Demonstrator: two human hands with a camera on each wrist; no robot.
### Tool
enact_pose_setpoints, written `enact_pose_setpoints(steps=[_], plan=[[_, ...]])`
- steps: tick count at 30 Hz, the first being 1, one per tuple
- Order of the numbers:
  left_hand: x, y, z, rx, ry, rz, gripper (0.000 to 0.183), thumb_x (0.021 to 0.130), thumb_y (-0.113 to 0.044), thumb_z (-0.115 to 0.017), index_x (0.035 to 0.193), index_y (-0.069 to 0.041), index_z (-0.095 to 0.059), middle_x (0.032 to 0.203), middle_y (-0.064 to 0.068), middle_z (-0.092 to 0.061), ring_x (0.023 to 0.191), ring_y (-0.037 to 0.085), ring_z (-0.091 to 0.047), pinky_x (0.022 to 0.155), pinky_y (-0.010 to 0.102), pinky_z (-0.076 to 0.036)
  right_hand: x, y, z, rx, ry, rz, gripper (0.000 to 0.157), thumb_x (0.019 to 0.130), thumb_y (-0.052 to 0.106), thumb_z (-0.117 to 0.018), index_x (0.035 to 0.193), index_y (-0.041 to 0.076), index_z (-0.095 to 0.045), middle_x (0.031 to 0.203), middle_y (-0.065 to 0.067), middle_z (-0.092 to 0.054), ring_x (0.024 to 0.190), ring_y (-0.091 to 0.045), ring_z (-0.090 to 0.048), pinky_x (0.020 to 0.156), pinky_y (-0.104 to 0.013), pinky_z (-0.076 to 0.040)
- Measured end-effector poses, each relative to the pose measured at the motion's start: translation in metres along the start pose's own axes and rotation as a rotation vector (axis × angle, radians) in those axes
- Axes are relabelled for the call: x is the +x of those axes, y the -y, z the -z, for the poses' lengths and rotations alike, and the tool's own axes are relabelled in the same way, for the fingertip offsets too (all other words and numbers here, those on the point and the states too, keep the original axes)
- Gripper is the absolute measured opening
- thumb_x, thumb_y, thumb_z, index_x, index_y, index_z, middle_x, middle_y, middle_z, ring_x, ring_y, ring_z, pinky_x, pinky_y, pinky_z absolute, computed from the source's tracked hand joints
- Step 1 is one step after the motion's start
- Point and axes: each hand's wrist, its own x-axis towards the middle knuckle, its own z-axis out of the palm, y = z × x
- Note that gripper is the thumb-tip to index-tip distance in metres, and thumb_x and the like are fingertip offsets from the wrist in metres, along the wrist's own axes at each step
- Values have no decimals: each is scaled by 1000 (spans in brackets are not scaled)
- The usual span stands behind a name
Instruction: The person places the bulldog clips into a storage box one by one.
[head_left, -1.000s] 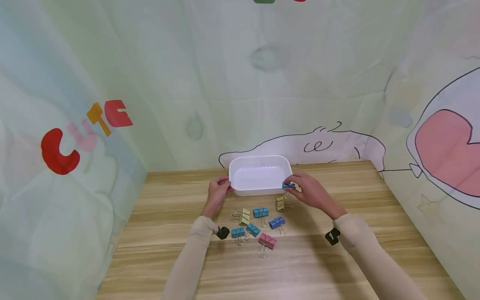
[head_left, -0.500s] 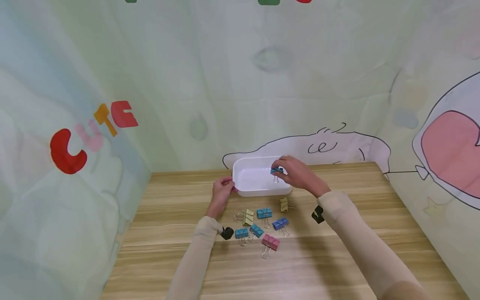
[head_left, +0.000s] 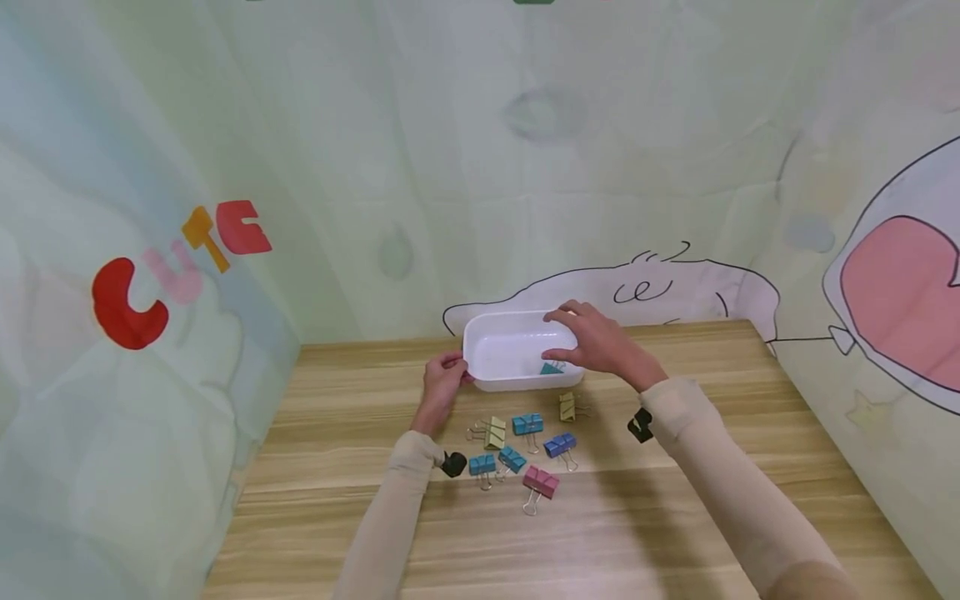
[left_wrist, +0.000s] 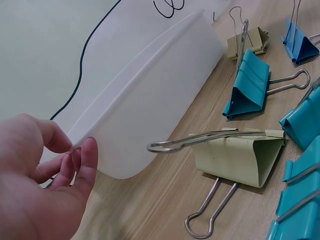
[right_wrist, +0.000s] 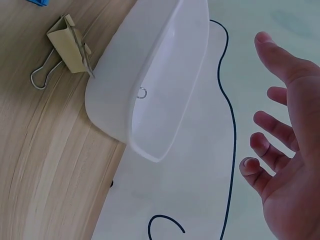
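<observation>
A white plastic tub point(head_left: 504, 357) stands at the back of the table. My left hand point(head_left: 441, 385) pinches its left end; in the left wrist view thumb and fingers point(left_wrist: 89, 152) meet at the rim. Above the tub's right end is my right hand point(head_left: 598, 342), with its fingers spread and nothing in them. Inside the tub, below that hand, lies a teal binder clip point(head_left: 552, 367). Only a wire handle end point(right_wrist: 142, 93) of it shows in the right wrist view, the rest being hidden by the wall.
In front of the tub lie several binder clips: a tan one point(head_left: 567, 407), a pale yellow one point(head_left: 494, 432), a dark blue one point(head_left: 559, 445), a pink one point(head_left: 541, 482) and a few teal ones point(head_left: 527, 424). A printed cloth point(head_left: 375, 208) hangs behind the table.
My right hand has moved left from the tub's right front corner to over its inside and let go of the teal binder clip, which now lies in the tub. The left hand keeps its hold.
</observation>
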Motion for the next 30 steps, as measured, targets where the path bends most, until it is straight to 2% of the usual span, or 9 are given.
enact_pose_setpoints(steps=[3, 9, 16, 24, 30], plan=[[0, -1, 0, 6, 1, 2, 37, 103, 1, -57, 137, 13, -57, 127, 31, -61, 100, 33, -67, 78, 22, -61, -3, -2, 0, 6, -14, 15, 67, 93, 49, -79, 144, 9, -63, 147, -20, -58, 134, -40, -56, 109, -59, -53], [1, 0, 0, 0, -2, -2, 37, 102, 2, -57, 136, 14, -58, 123, 29, -61, 95, 29, -67, 77, 23, -63, -16, -6, -7, 17, -22, 37, 62, 94, 46, -79, 141, 8, -65, 143, -19, -62, 132, -39, -58, 109, -58, -53], [2, 2, 1, 1, -2, -6, 37, 101, 2, -57, 135, 14, -58, 123, 30, -61, 91, 27, -68, 80, 27, -64, -37, -8, -27, 41, -6, 34, 56, 95, 45, -79, 138, 10, -68, 142, -19, -63, 130, -39, -60, 110, -59, -53], [2, 2, 0, -31, 3, -17, 38, 100, 4, -56, 136, 16, -57, 115, 25, -61, 89, 26, -67, 71, 19, -61, -61, -12, -52, 105, 13, 64, 42, 94, 33, -82, 128, 8, -73, 127, -14, -69, 115, -33, -67, 101, -54, -59], [1, 3, 0, -43, 0, -33, 37, 99, 5, -55, 134, 18, -57, 114, 26, -61, 84, 23, -66, 67, 16, -60, -71, -20, -73, 141, 37, 79, 42, 95, 30, -81, 129, 7, -73, 126, -12, -70, 115, -31, -67, 102, -54, -59]])
